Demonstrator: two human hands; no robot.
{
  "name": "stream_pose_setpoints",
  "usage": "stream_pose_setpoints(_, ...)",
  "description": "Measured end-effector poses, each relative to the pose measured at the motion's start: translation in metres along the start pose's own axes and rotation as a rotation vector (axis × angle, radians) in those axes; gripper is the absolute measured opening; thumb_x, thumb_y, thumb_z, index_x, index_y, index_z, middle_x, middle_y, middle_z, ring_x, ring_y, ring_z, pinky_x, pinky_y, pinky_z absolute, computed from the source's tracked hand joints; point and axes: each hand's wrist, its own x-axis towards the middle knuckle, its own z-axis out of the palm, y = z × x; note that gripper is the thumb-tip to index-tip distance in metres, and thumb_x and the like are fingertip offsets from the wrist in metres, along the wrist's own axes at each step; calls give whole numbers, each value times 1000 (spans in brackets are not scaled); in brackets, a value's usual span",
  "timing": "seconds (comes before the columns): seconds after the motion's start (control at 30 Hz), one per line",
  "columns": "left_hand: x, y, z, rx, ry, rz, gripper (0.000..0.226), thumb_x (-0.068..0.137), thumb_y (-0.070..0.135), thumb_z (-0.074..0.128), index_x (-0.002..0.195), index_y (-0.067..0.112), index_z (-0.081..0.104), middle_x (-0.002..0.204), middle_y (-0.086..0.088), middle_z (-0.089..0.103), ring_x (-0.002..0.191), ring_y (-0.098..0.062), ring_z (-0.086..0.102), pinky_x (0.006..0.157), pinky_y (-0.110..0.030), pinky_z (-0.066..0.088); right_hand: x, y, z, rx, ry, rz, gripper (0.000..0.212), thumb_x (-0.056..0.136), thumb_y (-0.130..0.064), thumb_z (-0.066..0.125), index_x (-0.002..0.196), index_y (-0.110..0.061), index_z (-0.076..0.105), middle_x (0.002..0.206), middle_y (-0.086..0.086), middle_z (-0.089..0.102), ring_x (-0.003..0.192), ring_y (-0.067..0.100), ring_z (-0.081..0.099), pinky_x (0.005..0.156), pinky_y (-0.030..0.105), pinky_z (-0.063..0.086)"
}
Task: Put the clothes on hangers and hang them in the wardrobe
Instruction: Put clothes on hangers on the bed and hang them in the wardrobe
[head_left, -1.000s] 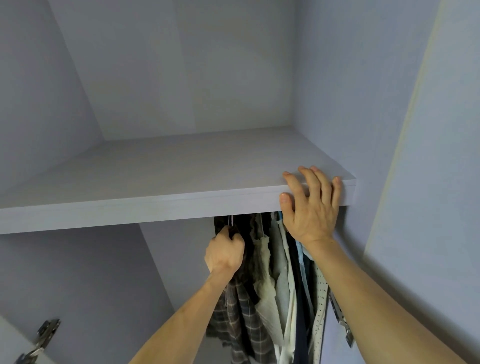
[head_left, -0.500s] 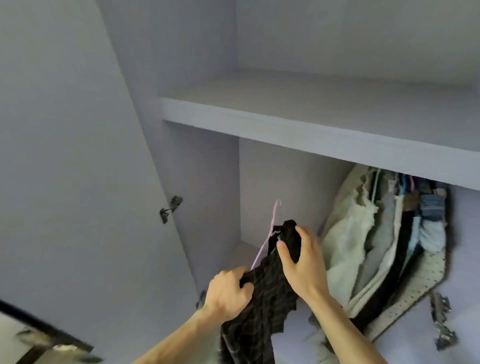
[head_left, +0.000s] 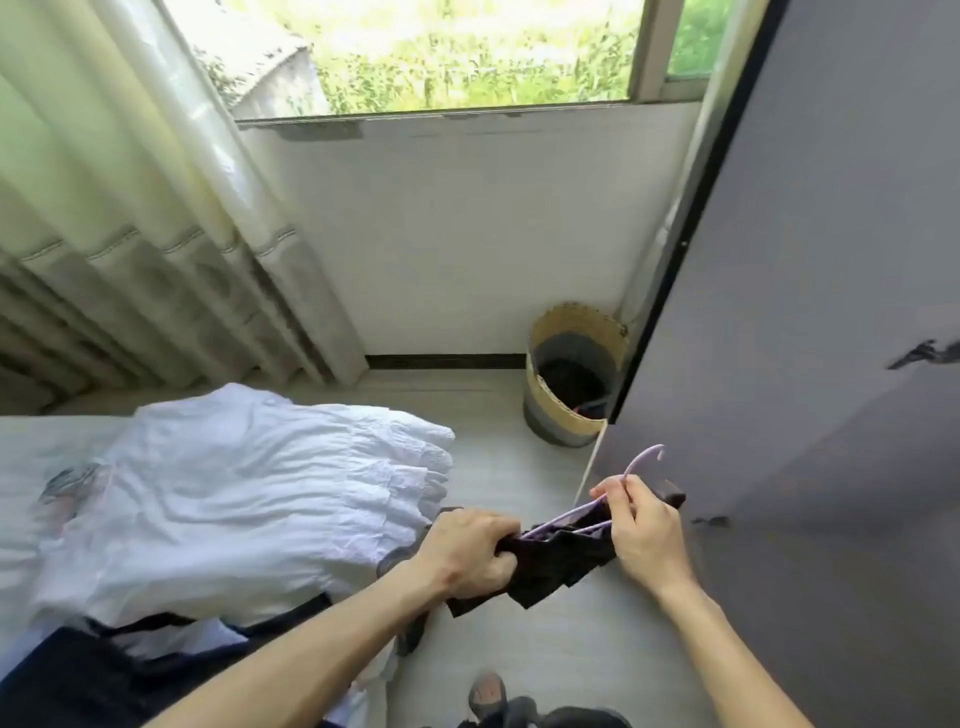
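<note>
Now: both hands are working low and near, over the floor between the bed (head_left: 36, 447) and the grey wardrobe door (head_left: 805, 312).
Left hand (head_left: 470, 551): fisted tight round one bunched end of the dark brown cloth garment (head_left: 556, 564).
Right hand (head_left: 644, 535): thumb and fingertips pinch the pale lilac plastic hanger (head_left: 641, 457) at its neck, the other fingers curled loosely beneath.
Garment: draped across the hanger's arms and crumpled, with ragged ends dangling below both hands. It's not sitting square yet, by my reading.
Hanger: hook free, pointing up and to the far right, towards the door.
Handling: the cloth looks soft, light and limp, so it'll likely slump and slide off a smooth plastic arm. The hanger looks thin and stiff, though it may flex.
Where to hold: I'd say the neck just under the hook for carrying, and the cloth near the arms for spreading.
Waiting: a white crinkled cotton garment (head_left: 249, 493) heaped on the bed, to the left.
Far: a round woven basket (head_left: 576, 312) by the door's edge, with dark things inside.
</note>
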Motion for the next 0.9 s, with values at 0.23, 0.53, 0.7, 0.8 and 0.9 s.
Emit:
stream_pose_setpoints(0.23, -124, -66, -14, -144, 210, -317, 9, 76, 29, 52, 82, 24, 50, 90, 3, 61, 82, -17, 53, 66, -29, 39, -11, -93, 92, -126, -217, -437, 27, 100, -30, 46, 80, -29, 64, 77, -15, 65, 70, 5, 62, 63, 30, 48)
stream_pose_setpoints(0.53, -215, -41, -27, -709, 618, -728, 5, 85, 25, 61, 85, 29, 64, 76, 14, 61, 69, 0, 53, 69, -16, 41, -68, -178, 160, -315, -540, -1001, 30, 99, -42, 46, 86, -27, 69, 77, -12, 69, 75, 12, 62, 79, 31, 40)
stream_pose_setpoints(0.7, -258, -14, -17, -852, 860, -923, 31, 98, 45, 55, 76, 27, 67, 64, 16, 61, 62, -2, 53, 67, -22, 43, -104, -190, 177, -191, -722, -1131, 25, 96, -39, 58, 90, -21, 74, 84, -10, 73, 78, 12, 66, 77, 34, 49)
stream_pose_setpoints(0.8, -293, 0, -8, -819, 928, -1019, 40, 97, 48, 55, 76, 19, 71, 62, 3, 61, 57, -7, 50, 66, -32, 44, -119, -189, 189, -175, -815, -1250, 37, 92, -59, 54, 90, -28, 74, 88, -17, 71, 85, 7, 61, 78, 32, 50)
stream_pose_setpoints(0.9, -335, 14, 3, -786, 928, -1115, 36, 96, 44, 57, 70, 23, 72, 59, 3, 62, 56, -8, 52, 66, -31, 43, -133, -182, 208, -241, -893, -1331, 55, 86, -79, 38, 97, -35, 70, 96, -19, 68, 103, 10, 56, 86, 33, 47)
